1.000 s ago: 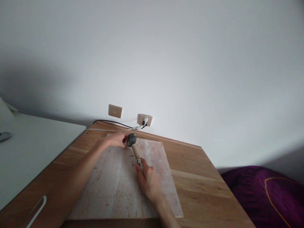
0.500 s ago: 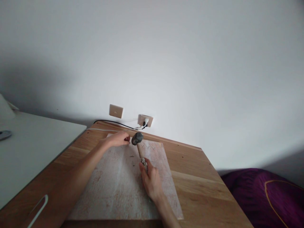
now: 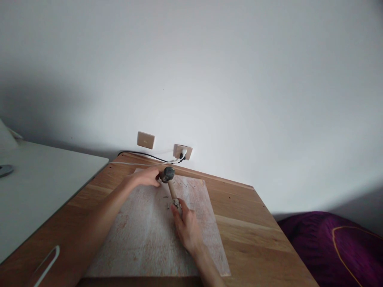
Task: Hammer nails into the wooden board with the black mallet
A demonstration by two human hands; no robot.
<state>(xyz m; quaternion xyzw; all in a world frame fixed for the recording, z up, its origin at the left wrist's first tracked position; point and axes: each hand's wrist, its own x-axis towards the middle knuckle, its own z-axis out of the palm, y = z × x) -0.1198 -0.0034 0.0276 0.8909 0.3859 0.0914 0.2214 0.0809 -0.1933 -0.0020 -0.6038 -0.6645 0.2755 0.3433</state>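
Note:
A pale whitewashed board [image 3: 143, 235] lies flat on a wooden table [image 3: 248, 227]. My right hand [image 3: 187, 229] is closed round the wooden handle of a hammer [image 3: 169, 180], whose dark metal head hangs just over the board's far edge. My left hand [image 3: 146, 176] rests at that far edge, right beside the hammer head, with its fingers pinched together on something too small to make out. A row of small nails or marks [image 3: 184, 184] runs along the board's far edge to the right of the hammer head.
A white desk [image 3: 38, 187] adjoins the table on the left. On the wall behind are a switch plate [image 3: 145, 140] and a socket [image 3: 182, 151] with black and white cables plugged in. A purple cushion or bedding [image 3: 332, 247] lies low on the right.
The hammer head swung right and up half a second ago, then came back left and down beside my left hand. My left hand stayed at the board's far edge.

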